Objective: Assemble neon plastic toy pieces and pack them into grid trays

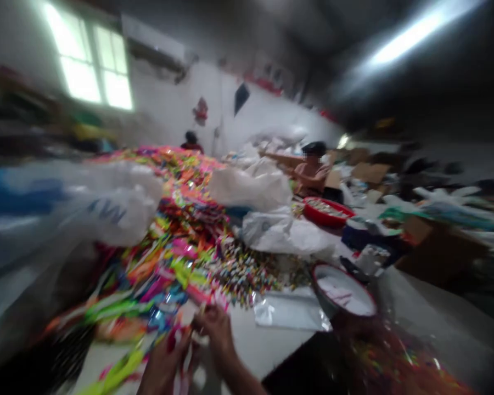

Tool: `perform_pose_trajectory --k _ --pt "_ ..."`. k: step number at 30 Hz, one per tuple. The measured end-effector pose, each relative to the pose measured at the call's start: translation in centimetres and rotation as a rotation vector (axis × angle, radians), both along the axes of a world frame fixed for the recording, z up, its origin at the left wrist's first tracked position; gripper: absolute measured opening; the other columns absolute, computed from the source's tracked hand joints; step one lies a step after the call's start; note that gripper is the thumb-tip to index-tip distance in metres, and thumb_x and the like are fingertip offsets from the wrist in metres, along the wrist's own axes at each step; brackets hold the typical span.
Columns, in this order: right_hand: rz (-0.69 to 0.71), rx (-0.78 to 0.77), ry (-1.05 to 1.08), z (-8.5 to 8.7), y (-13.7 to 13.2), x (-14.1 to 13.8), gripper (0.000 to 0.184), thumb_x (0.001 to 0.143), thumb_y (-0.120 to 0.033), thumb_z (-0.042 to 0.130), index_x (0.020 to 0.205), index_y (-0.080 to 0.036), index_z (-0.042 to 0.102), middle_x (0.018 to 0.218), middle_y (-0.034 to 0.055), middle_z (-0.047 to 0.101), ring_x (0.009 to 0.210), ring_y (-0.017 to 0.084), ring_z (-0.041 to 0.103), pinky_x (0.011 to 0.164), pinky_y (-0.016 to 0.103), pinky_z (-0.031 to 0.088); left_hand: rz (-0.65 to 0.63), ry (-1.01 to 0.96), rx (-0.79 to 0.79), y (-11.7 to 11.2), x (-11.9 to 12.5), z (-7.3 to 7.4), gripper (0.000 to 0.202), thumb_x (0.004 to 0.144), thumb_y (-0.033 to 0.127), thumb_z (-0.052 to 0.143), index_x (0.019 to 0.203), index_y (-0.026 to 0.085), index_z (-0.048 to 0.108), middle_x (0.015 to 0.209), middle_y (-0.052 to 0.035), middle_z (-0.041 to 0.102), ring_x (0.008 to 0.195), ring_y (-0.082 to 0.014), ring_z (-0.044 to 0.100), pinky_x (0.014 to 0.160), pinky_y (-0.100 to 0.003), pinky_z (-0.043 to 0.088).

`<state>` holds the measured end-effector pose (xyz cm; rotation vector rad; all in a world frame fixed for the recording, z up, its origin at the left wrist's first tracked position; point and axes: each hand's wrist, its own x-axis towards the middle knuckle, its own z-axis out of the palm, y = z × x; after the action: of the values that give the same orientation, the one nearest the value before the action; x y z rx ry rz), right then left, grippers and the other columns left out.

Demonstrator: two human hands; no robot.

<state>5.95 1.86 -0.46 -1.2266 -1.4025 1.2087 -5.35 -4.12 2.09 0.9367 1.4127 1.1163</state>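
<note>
My left hand and right hand are drawn together at the near edge of the white table. The left pinches a pink strip; blur hides whether the right grips it, so I cannot tell. Judgement: light, limp, slick film, easily creased; best taken by its ends, between fingertips. Beyond lies the heap of bright strips, a clear bag and a red-rimmed bowl. Another person sits behind.
</note>
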Motion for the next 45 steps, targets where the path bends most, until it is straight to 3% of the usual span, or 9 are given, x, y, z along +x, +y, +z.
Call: perform_pose_trajectory --k 2,5,8,11,17,26,36,41,45 --pt "-0.065 -0.097 0.219 0.0 -0.1 0.4 0.029 0.077 -0.04 0.059 0.083 -0.011 0.059 0.066 0.0039 0.06 0.054 0.01 0.054 0.05 0.02 0.042 -0.043 -0.064 -0.067 0.4 -0.7 -1.2 0.046 0.072 0.057 0.058 0.086 0.013 0.061 0.063 -0.0029 0.062 0.058 -0.0165 0.059 0.056 -0.028 0.047" --pt "0.209 -0.17 0.278 1.6 -0.1 2.0 0.03 0.078 -0.042 0.058 0.082 -0.012 0.061 0.059 -0.0009 0.057 0.039 0.004 0.044 0.039 0.017 0.032 -0.112 -0.226 -0.029 0.6 -1.7 -2.1 0.046 0.074 0.049 0.061 0.101 0.013 0.056 0.073 -0.0017 0.063 0.058 -0.0117 0.058 0.053 -0.022 0.041" --pt "0.375 -0.211 0.233 3.7 -0.3 3.2 0.028 0.076 -0.037 0.06 0.088 -0.012 0.062 0.055 -0.0043 0.056 0.035 0.003 0.039 0.036 0.014 0.026 -0.191 -0.273 -0.034 0.3 -2.1 -1.6 0.045 0.077 0.045 0.06 0.108 0.015 0.053 0.075 -0.0005 0.062 0.056 -0.0097 0.056 0.051 -0.02 0.037" --pt "0.428 -0.191 0.205 4.6 -0.5 3.4 0.025 0.074 -0.033 0.062 0.084 -0.011 0.064 0.056 -0.004 0.058 0.038 0.003 0.042 0.04 0.015 0.031 -0.256 -0.256 -0.01 0.1 -2.2 -1.0 0.036 0.077 0.042 0.06 0.099 0.013 0.055 0.074 -0.0017 0.063 0.055 -0.0101 0.057 0.053 -0.021 0.038" --pt "0.537 -0.222 0.161 4.1 0.2 3.3 0.022 0.071 -0.029 0.064 0.081 -0.009 0.068 0.065 -0.0004 0.063 0.046 0.005 0.051 0.048 0.018 0.04 -0.287 -0.249 -0.059 0.0 -2.5 -1.4 0.029 0.071 0.037 0.068 0.081 0.011 0.061 0.07 -0.0038 0.064 0.053 -0.0112 0.057 0.052 -0.022 0.04" --pt "0.627 -0.288 0.137 4.0 0.9 4.3 0.018 0.068 -0.028 0.068 0.071 -0.01 0.067 0.057 -0.0003 0.06 0.042 0.006 0.05 0.042 0.019 0.035 -0.4 -0.221 -0.079 -0.1 -2.3 -1.4 0.03 0.074 0.039 0.065 0.078 0.01 0.062 0.066 -0.0057 0.065 0.049 -0.0113 0.055 0.049 -0.022 0.039" --pt "0.653 -0.273 0.137 2.1 1.2 5.3 0.025 0.076 -0.036 0.064 0.072 -0.011 0.065 0.053 -0.002 0.056 0.04 0.006 0.048 0.039 0.018 0.036 -0.47 -0.171 -0.13 0.2 -2.1 -1.6 0.031 0.074 0.041 0.063 0.078 0.011 0.059 0.064 -0.0045 0.063 0.049 -0.0112 0.053 0.049 -0.022 0.038" --pt "0.684 -0.298 0.023 2.3 0.8 5.4 0.027 0.073 -0.037 0.066 0.072 -0.01 0.066 0.051 -0.0018 0.055 0.039 0.006 0.047 0.038 0.017 0.035 -0.57 -0.239 -0.113 -0.1 -2.4 -2.3 0.03 0.076 0.042 0.061 0.079 0.013 0.057 0.063 -0.0014 0.059 0.053 -0.0099 0.049 0.053 -0.023 0.04" --pt "0.658 -0.331 -0.026 2.1 -0.6 5.3 0.028 0.072 -0.037 0.066 0.071 -0.009 0.066 0.051 -0.0014 0.056 0.038 0.006 0.046 0.037 0.017 0.037 -0.652 -0.063 -0.088 -0.9 -2.5 -2.4 0.036 0.081 0.049 0.051 0.077 0.014 0.057 0.063 0.0 0.057 0.052 -0.0089 0.047 0.05 -0.021 0.036"
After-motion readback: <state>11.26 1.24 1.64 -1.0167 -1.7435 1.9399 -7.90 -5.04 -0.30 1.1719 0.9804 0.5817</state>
